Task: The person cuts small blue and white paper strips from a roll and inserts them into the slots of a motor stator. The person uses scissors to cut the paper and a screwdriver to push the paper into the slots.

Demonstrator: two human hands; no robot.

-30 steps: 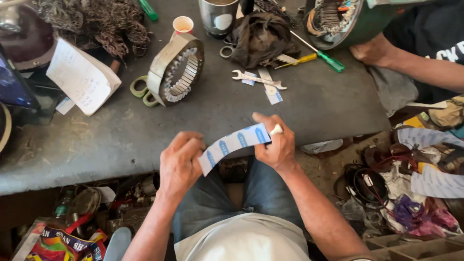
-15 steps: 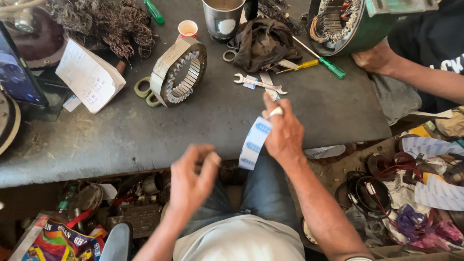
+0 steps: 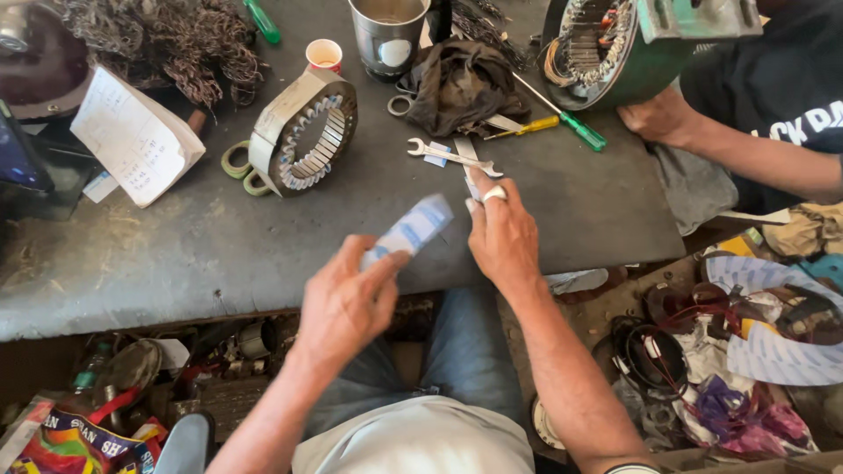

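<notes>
Blue-and-white paper strip (image 3: 411, 232), blurred, tilted, above the table edge

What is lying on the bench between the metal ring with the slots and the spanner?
Nothing: in the head view, the dark bench top between the slotted metal ring and the spanner is bare. The paper cup and steel tumbler stand farther back.

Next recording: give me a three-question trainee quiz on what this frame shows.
1. True or false: the left hand pinches the blue-and-white paper strip.
2. What lies just beyond the right hand on the table? A) spanner B) hammer C) pliers
3. Fill in: the stator ring has a small orange ____ behind it.

Key: 1 true; 2 A; 3 cup.
</notes>
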